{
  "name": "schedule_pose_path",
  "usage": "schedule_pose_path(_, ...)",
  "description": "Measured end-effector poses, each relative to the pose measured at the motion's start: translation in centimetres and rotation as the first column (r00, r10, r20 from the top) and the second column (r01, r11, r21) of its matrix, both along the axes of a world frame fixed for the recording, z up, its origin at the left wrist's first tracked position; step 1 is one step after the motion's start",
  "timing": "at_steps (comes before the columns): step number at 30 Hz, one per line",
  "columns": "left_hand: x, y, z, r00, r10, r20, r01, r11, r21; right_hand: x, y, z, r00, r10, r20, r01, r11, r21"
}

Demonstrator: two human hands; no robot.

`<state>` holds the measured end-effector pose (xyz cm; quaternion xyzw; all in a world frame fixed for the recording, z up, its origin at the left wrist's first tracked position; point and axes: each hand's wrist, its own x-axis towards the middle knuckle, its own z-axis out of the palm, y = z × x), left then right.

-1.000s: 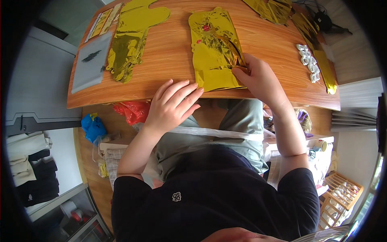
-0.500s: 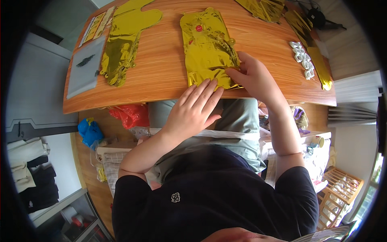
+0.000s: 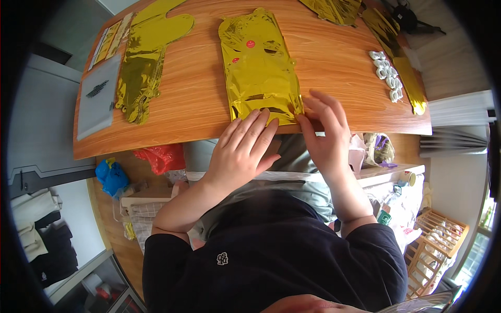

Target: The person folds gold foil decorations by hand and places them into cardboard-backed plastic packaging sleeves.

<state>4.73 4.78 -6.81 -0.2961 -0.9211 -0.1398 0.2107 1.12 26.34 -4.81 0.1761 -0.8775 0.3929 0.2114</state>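
A flat, folded gold foil balloon with two red round stickers lies on the wooden table, its short end at the near edge. My left hand rests its outstretched fingers flat on that near end. At the near right corner of the foil is my right hand, with thumb and fingers apart. Its thumb tip meets or nearly meets the corner, and nothing shows gripped between its fingers. Another gold foil balloon, crumpled at its near end, lies to the left.
On the far left of the table lie a clear plastic sheet and patterned strips. White ribbon-like coils sit at right beside gold foil strips. A black device stands at the back right. Red and blue bags lie below.
My right hand has moved from the foil's right side down to its near right corner, fingers spreading. The foil lies smoother and straighter. My left hand stays on the near end.
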Motion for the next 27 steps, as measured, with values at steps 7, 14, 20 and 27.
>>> schedule_pose_path(7,-0.1,0.2,-0.3,0.999,0.031,-0.043,-0.033,0.999,-0.026,0.3,2.2,0.0,0.964,0.147,-0.221,-0.061,0.934,0.353)
schedule_pose_path(14,0.0,-0.6,-0.4,0.999,0.002,-0.035,-0.003,1.0,-0.014,0.0,3.3,-1.2,0.926,0.212,-0.314,-0.099,0.935,0.34)
schedule_pose_path(20,-0.1,-2.5,-1.0,0.967,-0.06,-0.246,0.07,0.997,0.032,0.7,3.8,-1.9,0.894,0.227,-0.386,-0.128,0.955,0.267)
schedule_pose_path(27,-0.2,-5.5,-1.1,0.922,-0.065,-0.383,0.08,0.996,0.024,2.2,5.1,-2.2,0.844,0.349,-0.407,-0.243,0.926,0.288)
